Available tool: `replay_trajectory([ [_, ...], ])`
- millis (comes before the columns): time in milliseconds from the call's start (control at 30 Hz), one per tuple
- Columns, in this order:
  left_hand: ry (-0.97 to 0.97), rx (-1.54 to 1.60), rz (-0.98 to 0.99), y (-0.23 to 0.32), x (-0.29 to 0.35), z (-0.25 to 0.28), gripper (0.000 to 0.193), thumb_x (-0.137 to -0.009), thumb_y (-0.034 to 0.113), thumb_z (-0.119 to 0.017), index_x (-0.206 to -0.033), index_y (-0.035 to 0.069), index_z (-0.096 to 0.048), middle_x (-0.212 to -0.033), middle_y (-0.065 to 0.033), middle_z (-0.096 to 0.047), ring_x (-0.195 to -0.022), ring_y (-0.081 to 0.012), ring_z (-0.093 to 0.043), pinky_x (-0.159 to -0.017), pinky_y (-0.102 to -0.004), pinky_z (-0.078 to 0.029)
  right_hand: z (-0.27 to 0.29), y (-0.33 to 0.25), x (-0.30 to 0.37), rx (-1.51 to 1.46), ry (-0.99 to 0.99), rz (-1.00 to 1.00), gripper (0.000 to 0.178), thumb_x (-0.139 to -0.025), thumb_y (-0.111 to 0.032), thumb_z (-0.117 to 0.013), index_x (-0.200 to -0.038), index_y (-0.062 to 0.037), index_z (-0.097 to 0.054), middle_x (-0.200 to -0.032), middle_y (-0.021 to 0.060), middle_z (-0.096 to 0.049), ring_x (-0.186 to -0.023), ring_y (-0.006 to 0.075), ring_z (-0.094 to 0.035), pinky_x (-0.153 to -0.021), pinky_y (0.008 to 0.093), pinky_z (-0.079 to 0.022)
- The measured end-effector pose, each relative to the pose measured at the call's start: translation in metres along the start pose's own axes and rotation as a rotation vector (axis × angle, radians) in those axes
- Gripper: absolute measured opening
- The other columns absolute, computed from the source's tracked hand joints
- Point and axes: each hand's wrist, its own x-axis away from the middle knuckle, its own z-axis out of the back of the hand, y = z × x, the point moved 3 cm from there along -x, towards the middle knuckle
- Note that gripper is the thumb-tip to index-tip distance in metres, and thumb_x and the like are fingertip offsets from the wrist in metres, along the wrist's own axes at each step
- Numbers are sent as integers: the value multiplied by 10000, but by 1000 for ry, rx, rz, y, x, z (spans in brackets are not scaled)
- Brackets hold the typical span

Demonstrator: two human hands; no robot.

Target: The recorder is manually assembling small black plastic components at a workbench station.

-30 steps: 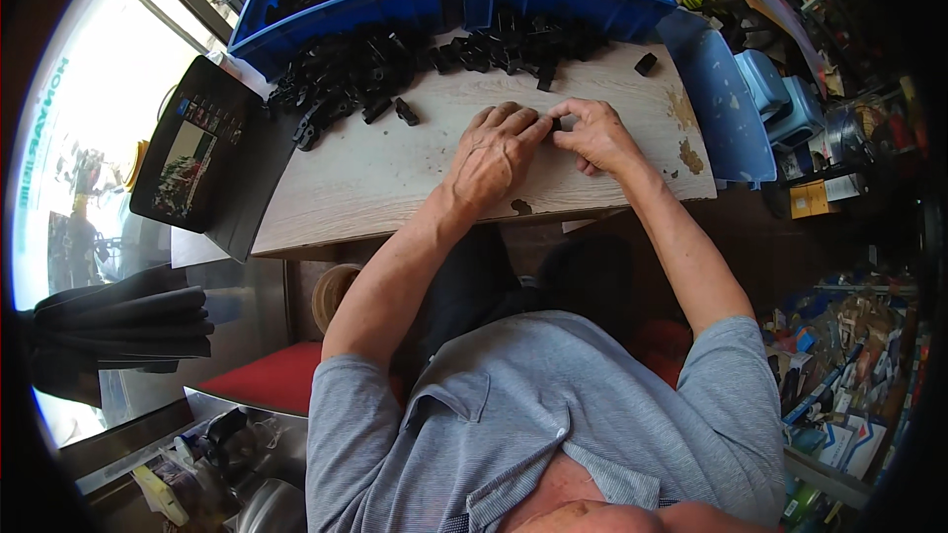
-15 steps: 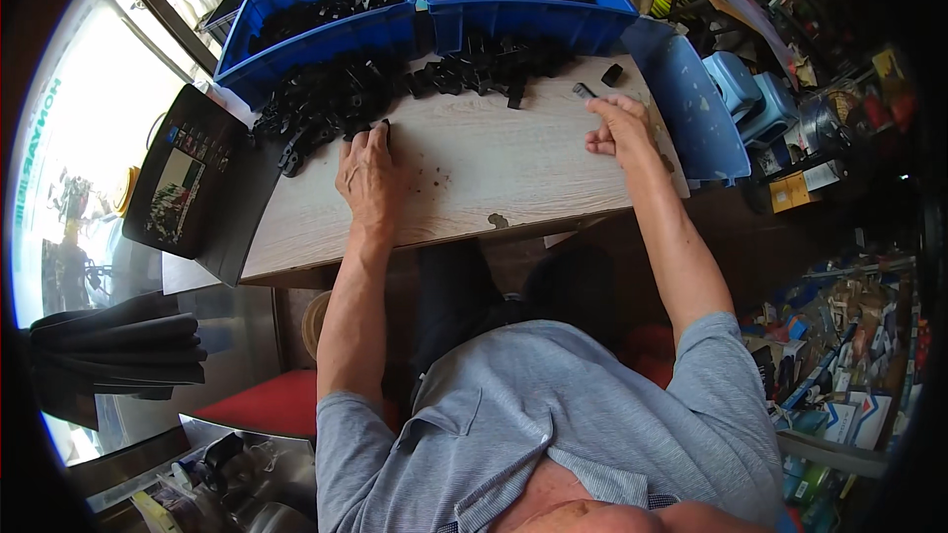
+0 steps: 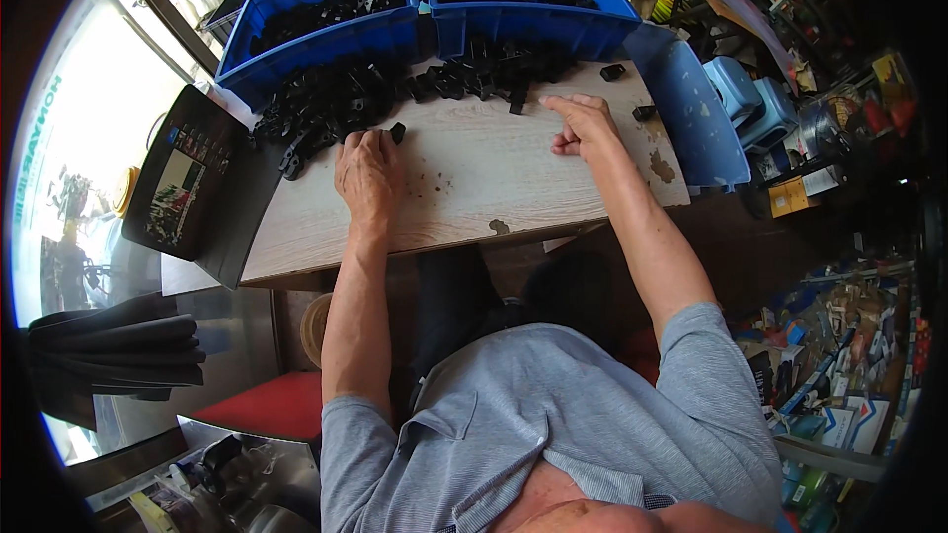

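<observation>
My left hand point(image 3: 367, 178) rests on the wood-topped table with its fingers bent and closed. A small black part point(image 3: 397, 132) sticks out beside its fingertips, and the hand hides the rest of the grip. Farther right, my right hand point(image 3: 585, 126) hovers over the table with the index finger stretched leftward and the lower fingers curled. Nothing shows between its fingers. Just left of that fingertip is the edge of a heap of black parts point(image 3: 326, 99) along the table's far side. Two loose black parts, one farther back point(image 3: 612, 71) and one nearer point(image 3: 644, 113), lie at the right end.
Two blue bins, left point(image 3: 316, 51) and right point(image 3: 538, 28), hold more black parts behind the heap. A pale blue bin point(image 3: 706, 128) stands off the table's right edge. On the left stands a dark device with a lit screen point(image 3: 178, 183).
My right hand has let go of a black part, which now lies at the table's right end, and has moved left. The part at my left hand has shifted slightly right.
</observation>
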Motion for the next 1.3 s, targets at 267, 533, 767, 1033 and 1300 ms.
replay_trajectory([
  [267, -32, 48, -251, 16, 1, -1, 247, -856, 95, -677, -1100, 74, -712, -983, -109, -716, -942, -332, -646, -855, -414, -518, -41, -12, -5, 121, -40, -49, 224, -837, -269, -815, -930, -97, -704, -562, 20, -466, -506, 184, -573, -517, 383, -572],
  [533, -43, 331, -127, 11, 2, 0, 267, -892, 80, -668, -1157, 57, -695, -1014, -109, -733, -867, -291, -704, -795, -378, -552, -41, -11, 0, 69, -141, -26, 180, -862, -204, -777, -950, -69, -696, -542, 11, -474, -492, 172, -585, -515, 372, -582],
  [767, -337, 1215, 512, 45, 18, -28, 293, -981, 116, -645, -1229, -39, -654, -1018, -87, -719, -855, -148, -704, -706, -259, -555, -44, 21, 36, -149, -275, 137, 198, -872, -194, -764, -954, -49, -659, -497, -6, -487, -440, 146, -566, -506, 362, -585],
  [1033, -417, 1432, 409, 66, 24, -55, 273, -978, 65, -639, -1239, -9, -660, -1105, -75, -715, -951, -174, -699, -798, -290, -577, -60, 33, 50, -114, -395, 253, 189, -861, -174, -777, -920, -35, -664, -661, -2, -585, -433, 69, -456, -465, 288, -533],
  [1300, -348, 621, -264, 63, 15, -26, 271, -857, 0, -665, -1116, 38, -732, -1063, -152, -732, -915, -304, -730, -790, -369, -576, -69, 25, 55, 149, -394, 181, 401, -858, -73, -700, -1239, -13, -591, -634, 30, -572, -470, 127, -581, -485, 326, -566],
])
